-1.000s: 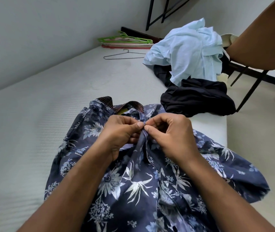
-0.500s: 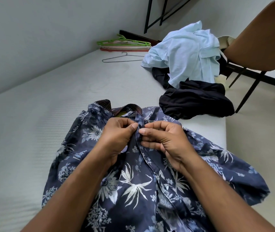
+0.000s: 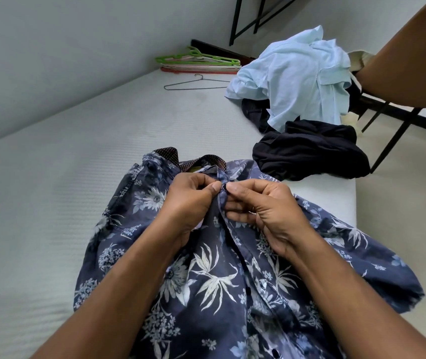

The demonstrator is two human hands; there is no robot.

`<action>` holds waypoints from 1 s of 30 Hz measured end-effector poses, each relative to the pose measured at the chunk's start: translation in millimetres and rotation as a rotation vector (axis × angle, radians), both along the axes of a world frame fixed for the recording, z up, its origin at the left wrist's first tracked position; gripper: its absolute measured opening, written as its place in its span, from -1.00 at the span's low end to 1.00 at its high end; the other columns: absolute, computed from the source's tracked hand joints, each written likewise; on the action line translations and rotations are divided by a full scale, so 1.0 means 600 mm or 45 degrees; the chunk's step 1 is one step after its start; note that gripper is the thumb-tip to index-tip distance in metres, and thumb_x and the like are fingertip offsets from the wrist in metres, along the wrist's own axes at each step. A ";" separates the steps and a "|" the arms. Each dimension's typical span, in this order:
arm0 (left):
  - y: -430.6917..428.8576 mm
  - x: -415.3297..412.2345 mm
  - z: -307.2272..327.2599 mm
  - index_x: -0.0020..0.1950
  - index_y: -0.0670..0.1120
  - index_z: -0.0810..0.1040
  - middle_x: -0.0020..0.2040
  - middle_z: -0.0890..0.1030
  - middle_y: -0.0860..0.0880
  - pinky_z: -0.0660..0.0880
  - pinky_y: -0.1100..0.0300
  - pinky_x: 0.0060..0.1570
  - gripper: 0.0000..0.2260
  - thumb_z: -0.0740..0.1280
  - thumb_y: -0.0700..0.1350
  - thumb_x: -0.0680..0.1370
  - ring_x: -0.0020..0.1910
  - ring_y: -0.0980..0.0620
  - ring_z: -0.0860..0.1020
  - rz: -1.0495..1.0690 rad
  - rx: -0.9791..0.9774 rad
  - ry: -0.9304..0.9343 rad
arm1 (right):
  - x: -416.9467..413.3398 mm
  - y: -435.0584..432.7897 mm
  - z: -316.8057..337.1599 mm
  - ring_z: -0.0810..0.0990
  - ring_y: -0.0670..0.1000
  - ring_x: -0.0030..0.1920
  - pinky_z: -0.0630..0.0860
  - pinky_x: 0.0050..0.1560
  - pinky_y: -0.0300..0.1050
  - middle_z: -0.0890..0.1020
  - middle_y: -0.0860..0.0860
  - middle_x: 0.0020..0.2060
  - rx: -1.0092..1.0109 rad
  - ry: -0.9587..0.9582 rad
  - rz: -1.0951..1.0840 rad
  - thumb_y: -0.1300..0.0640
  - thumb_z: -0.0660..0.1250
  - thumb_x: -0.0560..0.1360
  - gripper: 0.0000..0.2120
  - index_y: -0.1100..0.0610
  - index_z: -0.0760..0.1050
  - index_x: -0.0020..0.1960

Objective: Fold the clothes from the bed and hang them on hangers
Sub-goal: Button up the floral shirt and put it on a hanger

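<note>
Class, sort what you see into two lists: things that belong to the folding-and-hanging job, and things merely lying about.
Job: floral shirt, pinched at its placket by left hand and right hand; light blue shirt; black garment; wire hanger; plastic hangers; bed.

Lying about: brown chair; black metal frame by the wall.

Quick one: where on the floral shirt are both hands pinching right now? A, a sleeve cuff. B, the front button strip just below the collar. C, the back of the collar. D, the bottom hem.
B: the left hand and right hand pinch the button strip of the floral shirt just under its collar, thumbs nearly meeting.
</note>
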State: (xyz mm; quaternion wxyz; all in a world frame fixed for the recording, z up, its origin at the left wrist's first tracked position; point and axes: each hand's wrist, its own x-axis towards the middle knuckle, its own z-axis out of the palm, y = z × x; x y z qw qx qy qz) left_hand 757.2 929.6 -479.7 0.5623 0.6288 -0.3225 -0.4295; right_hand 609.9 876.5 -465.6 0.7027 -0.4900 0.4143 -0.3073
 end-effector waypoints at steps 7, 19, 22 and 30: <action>-0.008 0.008 -0.011 -0.14 -0.08 0.57 -0.22 0.64 -0.09 0.51 0.01 -0.20 -0.73 0.23 -0.07 0.71 -0.23 -0.10 0.57 0.145 0.154 -0.227 | -0.016 0.022 -0.002 0.64 -0.09 -0.19 0.60 -0.18 -0.22 0.66 -0.07 -0.13 -0.931 0.729 0.161 -0.15 0.69 0.28 -0.50 -0.06 0.57 0.10; -0.002 0.016 0.002 -0.05 -0.08 0.53 -0.18 0.60 -0.07 0.46 0.01 -0.14 -0.76 0.18 -0.06 0.74 -0.16 -0.07 0.55 0.060 0.173 -0.468 | -0.032 0.036 0.000 0.61 -0.16 -0.27 0.54 -0.23 -0.25 0.63 -0.15 -0.24 -1.342 0.877 0.273 0.17 0.54 0.43 -0.77 -0.05 0.55 -0.03; 0.006 0.031 0.011 -0.08 -0.09 0.63 -0.25 0.68 -0.15 0.59 -0.04 -0.08 -0.71 0.22 -0.05 0.74 -0.30 -0.12 0.63 -0.001 0.172 -0.031 | -0.048 0.018 0.014 0.63 -0.11 -0.30 0.45 -0.27 -0.41 0.65 -0.11 -0.30 -1.303 0.691 0.062 0.29 0.53 0.48 -0.83 0.05 0.63 -0.09; 0.005 0.033 0.024 -0.02 -0.28 0.62 -0.26 0.66 -0.26 0.65 0.07 -0.42 -0.73 0.17 -0.23 0.72 -0.42 -0.10 0.65 -0.098 0.114 0.598 | -0.041 0.026 -0.008 0.57 -0.17 -0.17 0.57 -0.16 -0.07 0.60 -0.17 -0.16 -1.393 0.827 0.204 0.19 0.38 0.51 -0.81 -0.04 0.73 -0.05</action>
